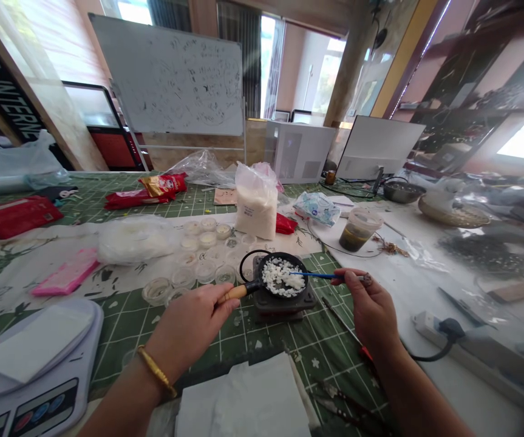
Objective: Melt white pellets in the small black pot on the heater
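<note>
Head view: main surface?

A green cutting mat (289,346), with a scale (29,388) at lower left and clear dishes (198,267) standing beyond.

Hands?

Left hand (193,325) is clenched on the wooden handle (232,294) of a black pan (294,261), which sits above a burner (280,306). Right hand (371,309) pinches a blue stick (320,275), its tip at the white flakes (282,276) inside the pan.
</note>
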Available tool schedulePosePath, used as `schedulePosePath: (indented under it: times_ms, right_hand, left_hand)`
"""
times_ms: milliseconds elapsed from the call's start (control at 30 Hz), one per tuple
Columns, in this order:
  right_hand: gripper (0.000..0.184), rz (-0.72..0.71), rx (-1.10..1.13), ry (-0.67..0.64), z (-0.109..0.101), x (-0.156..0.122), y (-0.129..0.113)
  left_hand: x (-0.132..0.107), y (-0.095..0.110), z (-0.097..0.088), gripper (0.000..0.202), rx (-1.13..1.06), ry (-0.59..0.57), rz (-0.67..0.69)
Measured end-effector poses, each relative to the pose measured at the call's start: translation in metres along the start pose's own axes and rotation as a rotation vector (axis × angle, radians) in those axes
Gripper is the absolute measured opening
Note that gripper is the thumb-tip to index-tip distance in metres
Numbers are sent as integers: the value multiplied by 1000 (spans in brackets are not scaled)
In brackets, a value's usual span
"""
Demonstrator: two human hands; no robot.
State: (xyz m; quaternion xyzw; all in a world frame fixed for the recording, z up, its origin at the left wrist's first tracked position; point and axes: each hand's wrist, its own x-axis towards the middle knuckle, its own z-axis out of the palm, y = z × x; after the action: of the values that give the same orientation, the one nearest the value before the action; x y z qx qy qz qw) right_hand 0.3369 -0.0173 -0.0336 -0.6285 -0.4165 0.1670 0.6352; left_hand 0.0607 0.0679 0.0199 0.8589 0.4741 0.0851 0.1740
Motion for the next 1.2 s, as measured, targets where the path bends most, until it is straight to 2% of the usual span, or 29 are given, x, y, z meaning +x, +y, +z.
schedulePosePath:
  times_ms: [200,300,400,467,633,800,933,1100,1200]
  right_hand:
    - [23,-39,-77,19,-3,-1,-7]
    - [18,-218,-202,39,-4,-7,-15]
    - [13,-453,-419,-20,0,-14,-22]
    - [14,-521,-436,-71,3,-18,-24]
    - [17,-483,-278,-232,8,-21,-22]
    - [17,-346,-225,-109,9,-20,-16]
    - [20,-369,-246,-227,13,-20,-10]
    - [17,-361,-194,-146,11,-21,-13]
    - [17,-354,-164,-229,9,-21,-16]
  left_hand:
    - [1,0,0,37,10,0,-18]
    - [0,1,-1,38,22,-1,-28]
    - [0,1,-2,38,18,2,-36]
    - [0,2,-2,37,14,5,-40]
    - [0,1,-2,36,10,0,-45]
    - [1,1,-3,35,5,1,-50]
    - [-1,2,-4,33,11,-20,-58]
    - [-1,2,-5,32,17,-16,-48]
    - [-1,1,-4,32,13,-14,-44]
